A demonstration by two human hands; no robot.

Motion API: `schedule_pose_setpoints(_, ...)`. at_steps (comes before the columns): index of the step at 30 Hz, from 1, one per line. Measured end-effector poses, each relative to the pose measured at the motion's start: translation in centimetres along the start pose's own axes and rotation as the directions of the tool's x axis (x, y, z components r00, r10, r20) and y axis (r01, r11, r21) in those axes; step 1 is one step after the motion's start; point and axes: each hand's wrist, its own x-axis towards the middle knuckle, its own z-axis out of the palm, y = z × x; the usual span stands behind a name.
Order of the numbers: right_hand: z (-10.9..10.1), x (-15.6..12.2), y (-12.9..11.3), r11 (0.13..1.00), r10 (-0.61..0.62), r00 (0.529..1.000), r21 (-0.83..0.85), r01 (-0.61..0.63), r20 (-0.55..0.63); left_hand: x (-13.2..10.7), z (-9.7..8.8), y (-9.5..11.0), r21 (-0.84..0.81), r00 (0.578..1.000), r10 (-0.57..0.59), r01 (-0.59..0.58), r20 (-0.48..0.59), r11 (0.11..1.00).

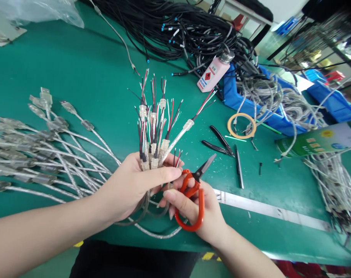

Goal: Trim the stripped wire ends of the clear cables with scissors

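A bundle of clear-jacketed USB cables (pixel 155 154) is gripped in my left hand (pixel 134 181), with stripped red, white and black wire ends fanning upward. Their silvery cords run left to the USB plugs (pixel 46 98) lying on the table. My right hand (pixel 204 212) is closed around orange-handled scissors (pixel 189 200), whose blades point up and right, away from the wires. Its thumb and fingertips meet near one short cable end (pixel 177 158) beside my left thumb; whether they pinch it is hard to tell.
Black cables (pixel 163 31) are heaped at the back beside a pink-white bottle (pixel 214 73). On the right are a blue bin (pixel 233 94) of cables, a tape ring (pixel 241 126), cutters (pixel 221 143), a pen-like tool (pixel 239 166), a steel ruler (pixel 268 208) and a green can (pixel 317 139).
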Motion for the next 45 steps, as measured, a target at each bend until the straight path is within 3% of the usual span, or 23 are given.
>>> schedule_pose_setpoints(4, -0.3, 0.0, -0.1, 0.994, -0.091, 0.996, -0.056, 0.091, 0.004, 0.0, 0.0, 0.1, 0.059, 1.000, 0.004, -0.003, -0.022, 0.998)
schedule_pose_setpoints(8, -1.2, 0.2, 0.1, 0.962, -0.257, 0.952, -0.133, 0.237, -0.164, 0.0, -0.3, -0.1, 0.166, 0.994, 0.039, -0.021, -0.104, 0.986)
schedule_pose_setpoints(12, -1.7, 0.4, 0.3, 0.951, -0.308, 0.916, -0.050, 0.306, -0.258, -0.1, -0.5, -0.4, 0.264, 0.996, 0.005, 0.019, -0.088, 0.964)
schedule_pose_setpoints(23, -0.8, 0.5, -0.2, 0.942, -0.262, 0.935, 0.147, 0.302, -0.240, 0.0, -0.3, -0.6, 0.351, 0.999, 0.021, -0.009, -0.031, 0.936)
schedule_pose_setpoints(27, -1.0, 0.6, 0.2, 0.951, -0.265, 0.927, 0.084, 0.296, -0.267, 0.0, -0.3, -0.7, 0.353, 0.999, 0.037, -0.021, -0.036, 0.935)
schedule_pose_setpoints(34, -1.4, 0.8, -0.3, 0.948, -0.312, 0.901, -0.042, 0.314, -0.301, 0.0, -0.1, -0.5, 0.381, 0.993, -0.088, 0.111, -0.077, 0.918)
schedule_pose_setpoints(37, -3.1, 1.5, -1.3, 0.939, -0.326, 0.879, -0.226, 0.258, -0.349, -0.1, -0.3, -0.8, 0.376, 0.995, -0.058, 0.085, -0.081, 0.923)
schedule_pose_setpoints(39, -4.8, 2.2, -1.7, 0.845, -0.357, 0.855, -0.521, 0.123, -0.377, -0.2, -0.4, -0.9, 0.361, 0.994, -0.041, 0.074, -0.099, 0.929)
schedule_pose_setpoints(41, -6.4, 2.8, -1.7, 0.621, -0.439, 0.830, -0.784, 0.003, -0.344, -0.2, -0.3, -0.8, 0.337, 0.992, -0.035, 0.073, -0.119, 0.939)
schedule_pose_setpoints(43, -7.6, 3.2, -1.5, 0.484, -0.487, 0.815, -0.874, -0.049, -0.315, -0.2, -0.2, -0.7, 0.304, 0.991, -0.035, 0.072, -0.126, 0.950)
schedule_pose_setpoints(45, -8.0, 3.4, -1.3, 0.439, -0.508, 0.805, -0.896, -0.066, -0.307, -0.1, 0.0, -0.5, 0.277, 0.991, -0.037, 0.072, -0.131, 0.958)
